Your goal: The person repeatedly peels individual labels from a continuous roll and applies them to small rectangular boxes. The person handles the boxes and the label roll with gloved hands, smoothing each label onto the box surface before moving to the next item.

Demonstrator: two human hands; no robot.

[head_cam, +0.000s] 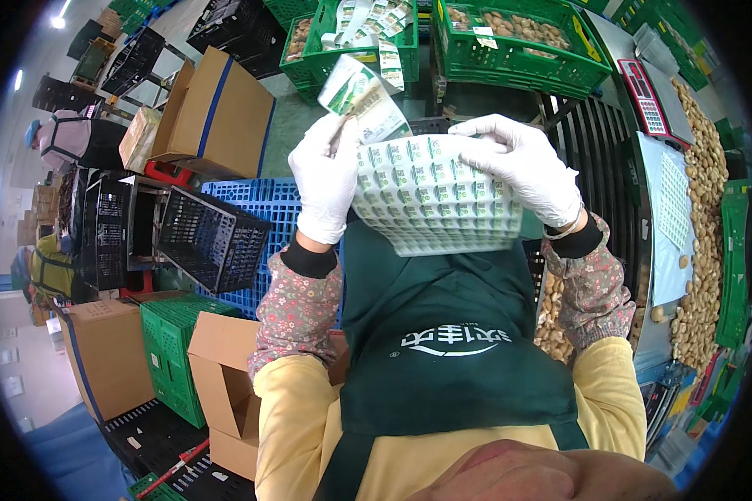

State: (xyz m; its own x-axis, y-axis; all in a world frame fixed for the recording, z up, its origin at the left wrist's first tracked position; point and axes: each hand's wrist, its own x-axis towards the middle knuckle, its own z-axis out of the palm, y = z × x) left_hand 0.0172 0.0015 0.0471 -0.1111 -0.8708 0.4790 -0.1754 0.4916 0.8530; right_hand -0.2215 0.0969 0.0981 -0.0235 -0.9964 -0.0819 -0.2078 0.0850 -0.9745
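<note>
In a white glove, my left hand point(327, 175) pinches a strip of printed labels point(376, 109) and the left edge of a sheet of small stickers point(438, 194). The sheet hangs bowed in front of my dark green apron point(445, 351), its lower edge blurred. My right hand point(523, 166), gloved too, grips the sheet's upper right part, thumb and fingers on it. The label strip rises beyond the sheet towards a green crate point(351, 62), where more labels point(376, 19) lie heaped.
At right, loose mushrooms point(702, 250) lie along a table by a red-framed weighing scale point(655, 103) and another sticker sheet point(672, 200). A green crate point(520, 69) holds packed mushrooms. Left are a black crate point(213, 238), a blue pallet point(282, 188), cardboard boxes point(219, 113) and two people point(75, 138).
</note>
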